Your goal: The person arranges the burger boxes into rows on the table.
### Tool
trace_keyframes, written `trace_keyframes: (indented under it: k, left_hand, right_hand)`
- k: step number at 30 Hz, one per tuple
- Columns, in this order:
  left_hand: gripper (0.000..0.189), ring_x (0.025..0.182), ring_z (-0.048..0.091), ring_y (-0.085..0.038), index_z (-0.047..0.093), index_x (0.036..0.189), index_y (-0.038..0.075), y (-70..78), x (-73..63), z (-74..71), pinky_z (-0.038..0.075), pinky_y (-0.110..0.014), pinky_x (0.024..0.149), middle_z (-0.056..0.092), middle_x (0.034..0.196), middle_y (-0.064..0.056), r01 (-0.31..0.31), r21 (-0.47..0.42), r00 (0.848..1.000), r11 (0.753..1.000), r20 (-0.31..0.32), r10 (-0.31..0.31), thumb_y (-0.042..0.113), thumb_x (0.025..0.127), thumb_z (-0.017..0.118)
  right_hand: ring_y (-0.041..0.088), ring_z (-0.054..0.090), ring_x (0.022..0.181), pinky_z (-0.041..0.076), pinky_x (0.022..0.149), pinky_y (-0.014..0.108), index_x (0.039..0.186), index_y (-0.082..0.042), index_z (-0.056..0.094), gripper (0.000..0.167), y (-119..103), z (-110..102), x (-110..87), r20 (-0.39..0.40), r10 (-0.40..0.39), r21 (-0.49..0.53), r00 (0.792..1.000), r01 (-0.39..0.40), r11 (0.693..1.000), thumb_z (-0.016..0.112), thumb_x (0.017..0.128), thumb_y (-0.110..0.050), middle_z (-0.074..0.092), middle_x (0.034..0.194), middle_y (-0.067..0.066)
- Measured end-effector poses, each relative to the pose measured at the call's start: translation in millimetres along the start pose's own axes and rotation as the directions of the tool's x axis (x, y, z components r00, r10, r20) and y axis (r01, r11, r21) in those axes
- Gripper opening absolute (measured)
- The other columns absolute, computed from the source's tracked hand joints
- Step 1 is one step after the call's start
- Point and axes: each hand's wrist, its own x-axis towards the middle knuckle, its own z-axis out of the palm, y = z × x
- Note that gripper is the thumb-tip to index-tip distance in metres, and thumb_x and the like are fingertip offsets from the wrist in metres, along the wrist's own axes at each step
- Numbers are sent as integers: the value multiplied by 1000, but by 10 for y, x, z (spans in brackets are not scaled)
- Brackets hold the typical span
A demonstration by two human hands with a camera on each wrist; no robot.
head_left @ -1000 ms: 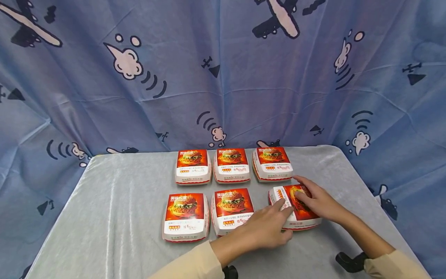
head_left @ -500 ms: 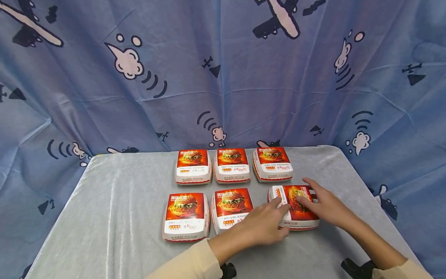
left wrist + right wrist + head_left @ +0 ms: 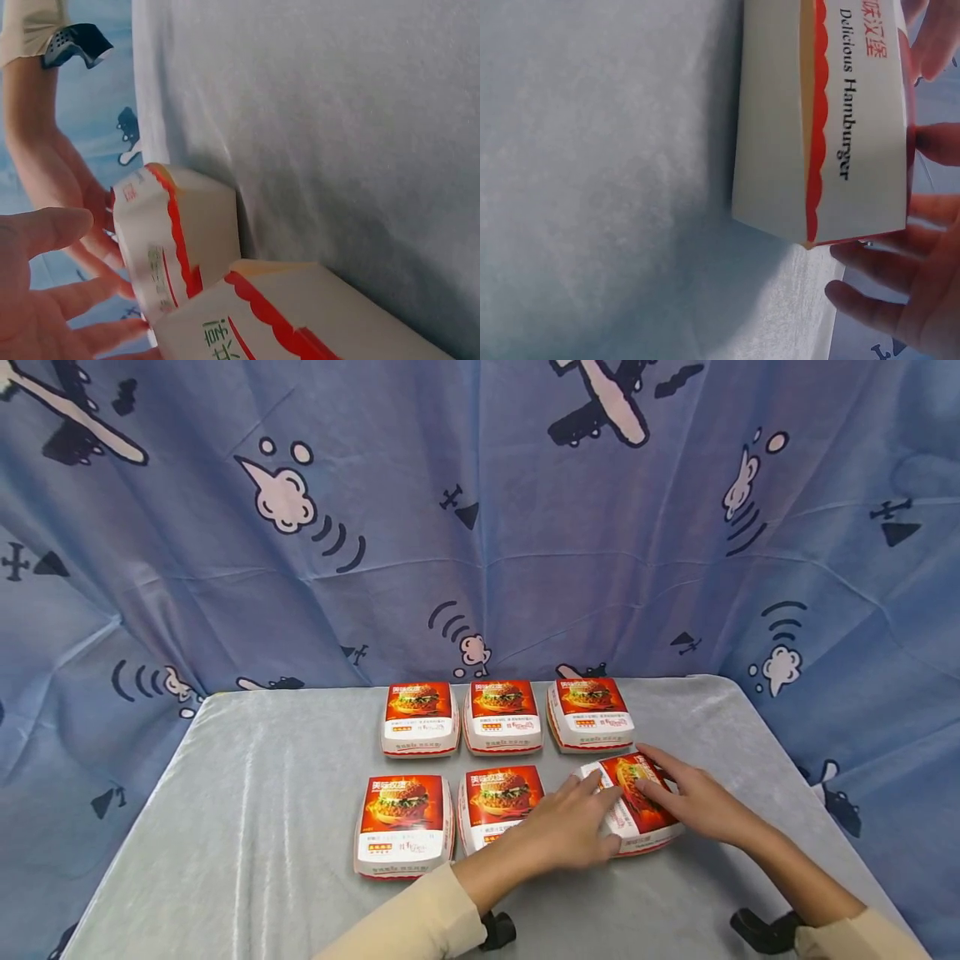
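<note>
A red and white hamburger box [image 3: 637, 802] lies askew at the right end of the front row, its picture turned sideways. My left hand [image 3: 573, 827] reaches its left side with spread, mostly straight fingers. From the right, my right hand [image 3: 697, 797] lays its thumb on the lid, with its fingers extended past the far right corner. In the right wrist view, the side of this hamburger box [image 3: 855, 172] reads "Delicious Hamburger", and fingertips [image 3: 847, 259] meet its end. My left forearm partly covers the middle front hamburger box [image 3: 501, 797].
Left of these, another hamburger box [image 3: 405, 818] faces forward. Behind stand three more in a row: a left box [image 3: 420, 718], a middle box [image 3: 502, 717] and a right box [image 3: 590, 714]. A grey cloth [image 3: 187, 852] covers the table; a blue patterned curtain [image 3: 375, 527] hangs behind.
The box between my hands first turned a little clockwise to lie square, then swung counterclockwise, its right end tilting up in view. The other boxes keep their places on the table.
</note>
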Motion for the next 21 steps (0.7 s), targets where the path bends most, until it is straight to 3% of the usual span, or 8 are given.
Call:
trace_keyframes:
  k: [8,15,21]
  left_hand:
    - [58,142,37,-28,53,145,28,-15,27,-33,40,-47,108,37,157,2,25,-10,1000,1000,8,-25,42,91,66]
    - [56,140,39,-26,55,143,27,9,44,-4,40,-48,108,40,155,1,26,40,1000,999,3,-26,45,91,65]
    - [54,140,40,-27,57,142,26,-5,29,13,30,-60,110,42,153,-1,20,110,999,994,-28,-17,45,92,65]
  right_hand:
    - [49,46,128,40,99,66,150,1,37,65,-30,-8,18,-7,-50,11,999,50,999,60,100,-33,44,145,31]
    - [44,62,106,52,79,60,144,3,44,74,-132,-71,-68,-93,40,-208,995,-59,976,61,95,-49,55,132,32]
    - [41,65,95,53,71,59,134,7,52,75,-137,-105,-122,-37,143,-312,989,-148,939,61,93,-55,64,116,31]
